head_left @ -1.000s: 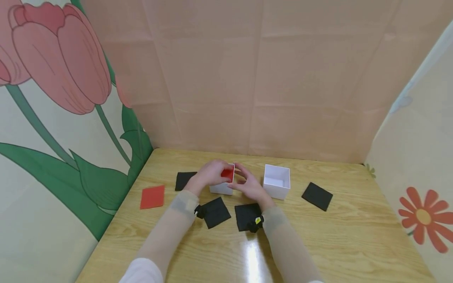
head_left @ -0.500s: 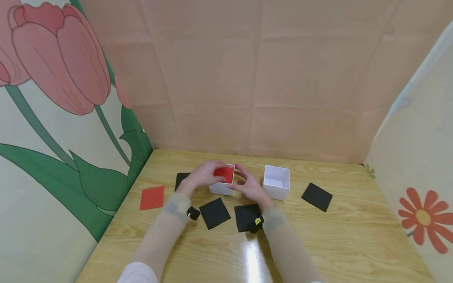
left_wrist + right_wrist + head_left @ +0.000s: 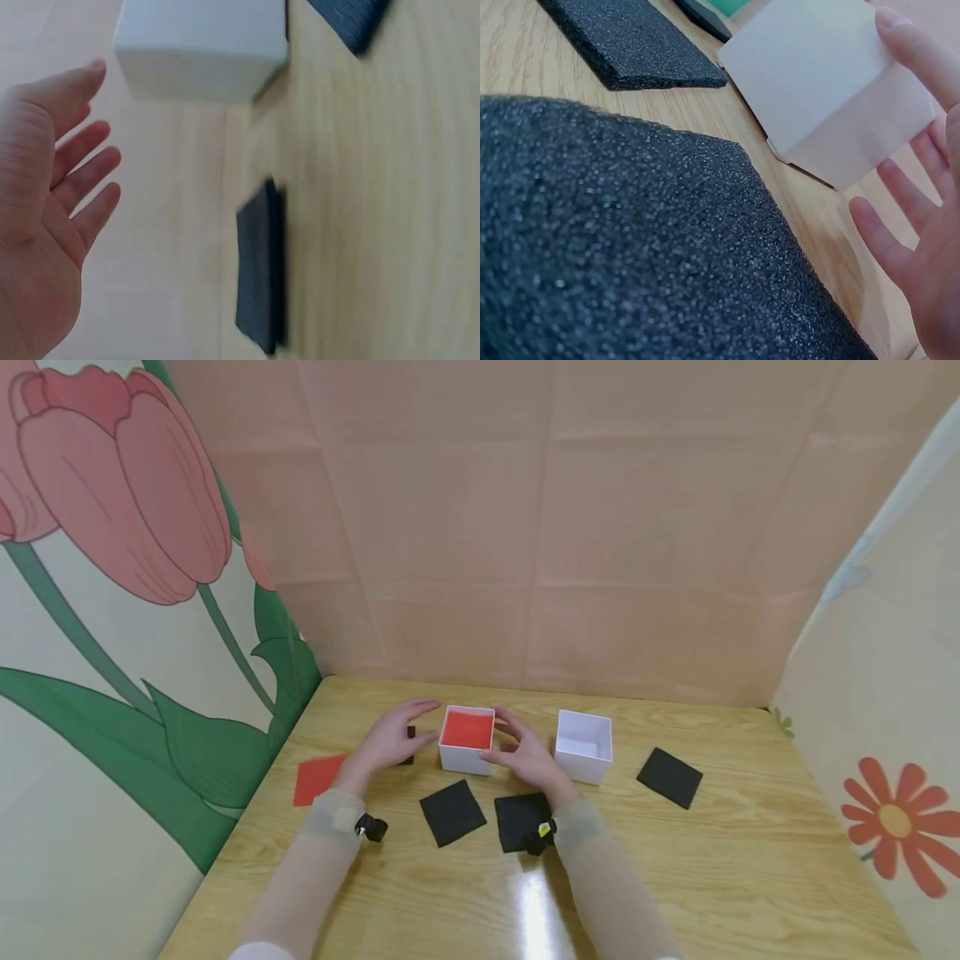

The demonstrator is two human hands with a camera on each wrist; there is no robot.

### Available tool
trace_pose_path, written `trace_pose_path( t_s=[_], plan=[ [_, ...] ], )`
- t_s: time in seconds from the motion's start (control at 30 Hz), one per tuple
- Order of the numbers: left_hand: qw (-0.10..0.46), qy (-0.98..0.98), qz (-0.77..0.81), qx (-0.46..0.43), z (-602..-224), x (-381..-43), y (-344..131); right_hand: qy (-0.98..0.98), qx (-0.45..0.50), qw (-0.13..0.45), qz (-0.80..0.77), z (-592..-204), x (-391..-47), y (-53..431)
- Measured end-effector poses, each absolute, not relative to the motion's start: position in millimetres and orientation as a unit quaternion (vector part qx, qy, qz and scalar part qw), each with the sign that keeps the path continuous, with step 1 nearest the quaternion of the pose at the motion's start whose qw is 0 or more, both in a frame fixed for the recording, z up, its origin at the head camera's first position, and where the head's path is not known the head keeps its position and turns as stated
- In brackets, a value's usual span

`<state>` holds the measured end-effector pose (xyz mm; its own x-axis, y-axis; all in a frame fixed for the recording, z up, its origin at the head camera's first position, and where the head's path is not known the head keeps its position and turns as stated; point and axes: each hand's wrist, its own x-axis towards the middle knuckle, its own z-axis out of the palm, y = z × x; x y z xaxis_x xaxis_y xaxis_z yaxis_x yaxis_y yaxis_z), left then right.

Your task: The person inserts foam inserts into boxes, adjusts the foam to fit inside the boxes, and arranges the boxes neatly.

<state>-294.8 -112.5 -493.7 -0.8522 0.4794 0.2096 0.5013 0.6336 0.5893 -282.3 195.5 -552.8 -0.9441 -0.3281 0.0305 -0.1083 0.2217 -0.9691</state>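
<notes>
A white open-topped box (image 3: 465, 761) stands at mid table with a red square piece (image 3: 468, 729) lying flat inside, just below its rim. My right hand (image 3: 531, 756) holds the box's right side, thumb at the front corner and fingers along the side. In the right wrist view, the thumb (image 3: 915, 49) tip overlaps the edge of the box (image 3: 810, 82). Left of the box, my left hand (image 3: 386, 739) is apart from it, fingers extended and nothing in them. A black foam square (image 3: 259, 270) lies below that hand, mostly hidden in the head view.
A second white box (image 3: 582, 767) with nothing in it stands to the right. Two black foam squares (image 3: 453, 812) lie in front of the boxes, one partly under the right wrist. Another black square (image 3: 670, 777) lies far right, a red square (image 3: 317, 778) far left.
My left hand has let go of the red piece inside the box and drawn back leftward, uncovering it. The right hand has stayed at the box's right side.
</notes>
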Motion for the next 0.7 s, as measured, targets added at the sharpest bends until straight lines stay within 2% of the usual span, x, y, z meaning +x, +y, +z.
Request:
trace_pose_path(
  t_s=[0.17,0.7],
  plan=[
    [0.026,-0.908,-0.334,-0.253,-504.0,-284.2,-145.6,0.78,-0.137,0.09,-0.604,-552.8,-281.5,193.9],
    [-0.016,-0.934,-0.3,-0.191,-523.5,-248.7,-243.3,0.781,-0.138,0.095,-0.602,-554.1,-284.3,199.5]
  ],
)
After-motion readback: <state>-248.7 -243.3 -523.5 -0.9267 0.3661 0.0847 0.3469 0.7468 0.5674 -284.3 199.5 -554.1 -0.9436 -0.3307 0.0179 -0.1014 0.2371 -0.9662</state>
